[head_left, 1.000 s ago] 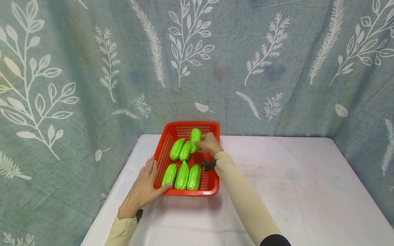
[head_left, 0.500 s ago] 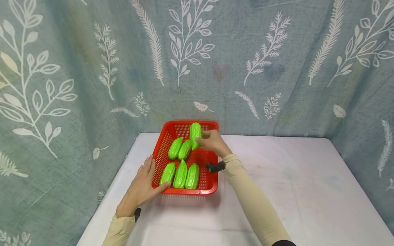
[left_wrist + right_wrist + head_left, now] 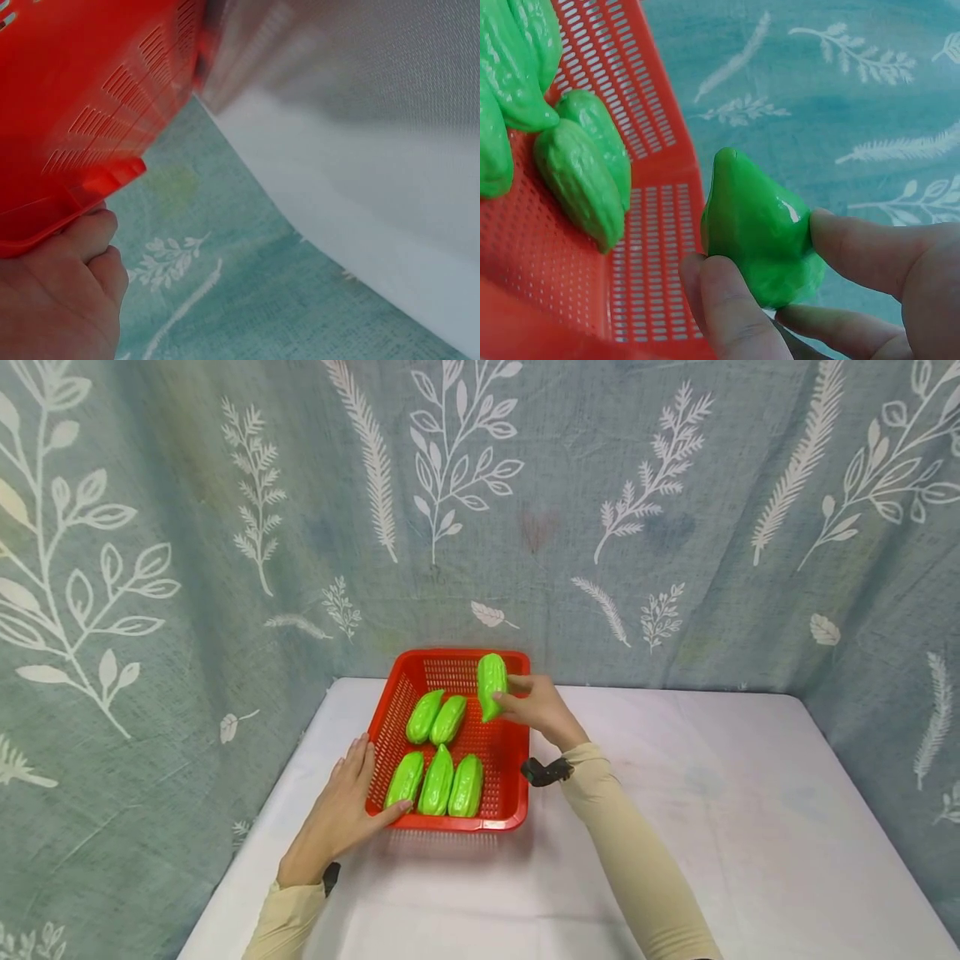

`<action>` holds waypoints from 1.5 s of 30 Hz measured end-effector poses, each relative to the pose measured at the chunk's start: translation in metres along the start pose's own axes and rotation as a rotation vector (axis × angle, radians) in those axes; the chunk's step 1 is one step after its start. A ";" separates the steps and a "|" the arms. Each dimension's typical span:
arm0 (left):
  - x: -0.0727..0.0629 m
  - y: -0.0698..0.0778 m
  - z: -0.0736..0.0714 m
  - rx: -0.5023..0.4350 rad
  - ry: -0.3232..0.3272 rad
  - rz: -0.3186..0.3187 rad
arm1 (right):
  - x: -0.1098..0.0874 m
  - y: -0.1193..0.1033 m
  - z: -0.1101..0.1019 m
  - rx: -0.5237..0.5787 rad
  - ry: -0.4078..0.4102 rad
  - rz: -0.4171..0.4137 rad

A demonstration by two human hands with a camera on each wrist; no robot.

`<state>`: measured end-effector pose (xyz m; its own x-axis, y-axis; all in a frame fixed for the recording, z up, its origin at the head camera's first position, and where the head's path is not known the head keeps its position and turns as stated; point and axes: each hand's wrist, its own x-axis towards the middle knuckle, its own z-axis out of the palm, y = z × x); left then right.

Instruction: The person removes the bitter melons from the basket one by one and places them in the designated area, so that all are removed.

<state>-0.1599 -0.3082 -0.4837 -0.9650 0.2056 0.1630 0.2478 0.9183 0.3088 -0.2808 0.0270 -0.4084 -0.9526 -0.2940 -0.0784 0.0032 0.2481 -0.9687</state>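
A person's right hand (image 3: 542, 706) pinches a bright green, ridged, glossy gourd-shaped vegetable (image 3: 492, 685) between thumb and fingers, holding it over the far right part of a red, slotted plastic basket (image 3: 480, 825). The right wrist view shows thumb and fingertips pressing its sides, its tapered end bare. The left hand (image 3: 337, 814) lies at the basket's near left corner, fingers extended along the left side and thumb reaching over the near rim, close to the leftmost of three matching green gourds (image 3: 437, 783) that lie side by side in the near half. Whether that thumb touches it is unclear. Two more green gourds (image 3: 425, 717) lie side by side in the far left part. The basket sits on the left part of a white-covered table (image 3: 712, 827), before a grey-green curtain (image 3: 555, 485) printed with white leaves. Beige sleeves (image 3: 637, 868) cover both forearms.
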 end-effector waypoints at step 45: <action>0.003 -0.001 -0.001 -0.013 -0.002 0.004 | -0.059 0.065 -0.075 -0.009 0.190 0.073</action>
<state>-0.1627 -0.3086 -0.4820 -0.9640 0.2103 0.1626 0.2531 0.9130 0.3198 -0.2470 0.1294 -0.4487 -0.9902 -0.0958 -0.1018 0.0725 0.2706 -0.9600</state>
